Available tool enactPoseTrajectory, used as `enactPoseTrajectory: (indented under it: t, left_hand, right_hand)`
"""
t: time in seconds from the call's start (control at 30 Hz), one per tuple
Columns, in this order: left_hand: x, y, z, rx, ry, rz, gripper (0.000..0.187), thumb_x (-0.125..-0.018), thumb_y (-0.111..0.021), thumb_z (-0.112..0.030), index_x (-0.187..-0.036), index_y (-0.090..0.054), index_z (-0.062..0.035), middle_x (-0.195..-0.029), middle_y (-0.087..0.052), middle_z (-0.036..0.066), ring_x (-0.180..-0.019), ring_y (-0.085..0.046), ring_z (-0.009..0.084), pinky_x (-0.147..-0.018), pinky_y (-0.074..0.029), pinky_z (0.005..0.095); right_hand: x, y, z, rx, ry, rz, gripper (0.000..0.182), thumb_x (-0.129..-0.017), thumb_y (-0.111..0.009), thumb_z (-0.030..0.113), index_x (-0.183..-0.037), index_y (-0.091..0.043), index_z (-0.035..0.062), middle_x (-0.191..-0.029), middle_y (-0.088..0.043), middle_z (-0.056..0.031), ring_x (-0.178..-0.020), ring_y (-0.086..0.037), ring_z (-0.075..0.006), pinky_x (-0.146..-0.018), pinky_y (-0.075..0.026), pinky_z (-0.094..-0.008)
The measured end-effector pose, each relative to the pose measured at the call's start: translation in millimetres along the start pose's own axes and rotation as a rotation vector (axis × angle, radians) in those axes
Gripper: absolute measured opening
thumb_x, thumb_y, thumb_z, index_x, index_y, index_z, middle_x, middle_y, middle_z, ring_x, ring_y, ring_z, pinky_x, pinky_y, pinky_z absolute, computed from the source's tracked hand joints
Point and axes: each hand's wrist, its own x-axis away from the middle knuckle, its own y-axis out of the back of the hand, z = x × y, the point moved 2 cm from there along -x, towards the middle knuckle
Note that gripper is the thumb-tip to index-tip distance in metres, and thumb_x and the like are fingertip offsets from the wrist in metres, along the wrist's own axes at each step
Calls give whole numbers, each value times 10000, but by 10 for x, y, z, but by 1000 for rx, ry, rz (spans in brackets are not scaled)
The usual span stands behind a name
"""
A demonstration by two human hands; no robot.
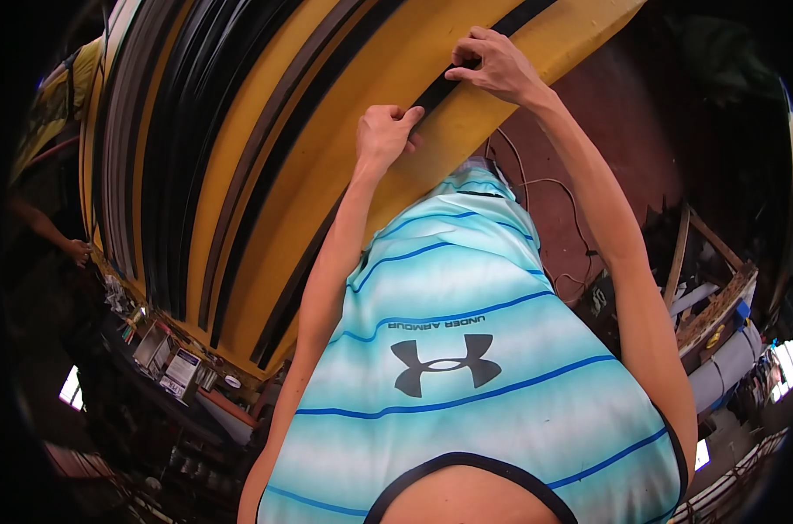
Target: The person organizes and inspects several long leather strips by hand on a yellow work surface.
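Observation:
Several long black strips lie side by side over a yellow table (414, 48), running diagonally. My left hand (383, 138) is closed at the strip nearest me, its thumb on the black strip (436, 90) and its other fingers curled toward the yellow surface. Farther up the same strip, my right hand (497, 68) has its fingers bent in a loose pinch over it. Part of the strip is hidden behind my fingers, so the exact grip is hard to see.
At the left edge another person's hand (78, 251) is by the table's far side. Shelves with boxes and jars (182, 371) stand lower left. A cable (575, 210) trails over the reddish floor (589, 131) at right. Wooden pieces (720, 301) and a grey roll (728, 362) lie beyond.

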Motion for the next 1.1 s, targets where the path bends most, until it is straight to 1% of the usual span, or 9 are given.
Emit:
enactPoseTrajectory:
  t: [0.3,0.6,0.67,0.7,0.8,0.87,0.9,0.97,1.1]
  left_hand:
    - [2,1,-14,-30,12,-4,365,-952,-706,-352,-919,-752,8,-669,-720,81,-531,-627,100,-545,-470,271]
    - [-32,-23,60,-34,-3,-18,361,-955,-705,-340,-917,-752,16,-667,-722,83,-535,-649,109,-530,-475,264]
    - [-35,-34,79,-18,-13,-7,358,-956,-705,-333,-895,-751,17,-661,-720,85,-536,-654,113,-525,-479,261]
    - [-31,-30,75,-44,-13,-12,385,-942,-682,-369,-787,-740,-21,-651,-723,87,-575,-692,158,-607,-522,316]
    - [-22,-39,78,-19,-7,-4,380,-939,-678,-366,-780,-742,-26,-646,-722,83,-576,-693,160,-612,-525,319]
    - [-32,-57,103,-2,2,-13,380,-936,-674,-368,-780,-744,-29,-638,-719,76,-581,-696,168,-623,-530,326]
    - [-18,-58,97,-8,-9,-16,380,-935,-673,-369,-774,-743,-32,-635,-717,72,-585,-697,173,-630,-532,330]
    - [-15,-66,112,-18,-22,-16,382,-931,-669,-371,-755,-738,-39,-631,-716,64,-600,-701,187,-645,-537,338]
    - [24,-51,94,7,-30,-5,379,-934,-660,-374,-765,-739,-44,-636,-721,61,-609,-706,192,-657,-542,351]
  right_hand:
    - [-6,1,1,-5,1,3,317,-823,-821,316,-914,-693,40,-895,-605,-86,-844,-625,-244,-760,-516,-364]
    - [3,26,35,-17,-11,25,313,-825,-820,315,-897,-683,43,-890,-606,-73,-842,-613,-243,-752,-508,-368]
    - [1,30,59,-27,-14,35,310,-829,-817,312,-892,-679,42,-887,-603,-69,-842,-609,-242,-749,-507,-366]
    - [5,36,66,-25,-12,31,304,-832,-816,305,-892,-678,41,-887,-601,-67,-841,-606,-242,-745,-509,-362]
    - [3,45,63,-52,-18,42,296,-837,-815,289,-894,-675,35,-893,-600,-64,-857,-606,-240,-735,-520,-348]
    - [2,55,76,-54,-84,74,297,-837,-816,282,-894,-670,29,-908,-606,-66,-887,-610,-237,-731,-528,-345]
    - [0,60,106,-104,-57,15,289,-791,-836,266,-855,-681,31,-863,-607,-79,-817,-612,-265,-713,-508,-381]
    - [2,75,144,-88,-65,21,293,-791,-836,266,-858,-680,27,-864,-607,-80,-816,-612,-264,-713,-508,-380]
    - [2,91,205,-26,-80,18,301,-792,-835,274,-870,-684,26,-872,-610,-79,-833,-611,-262,-735,-505,-377]
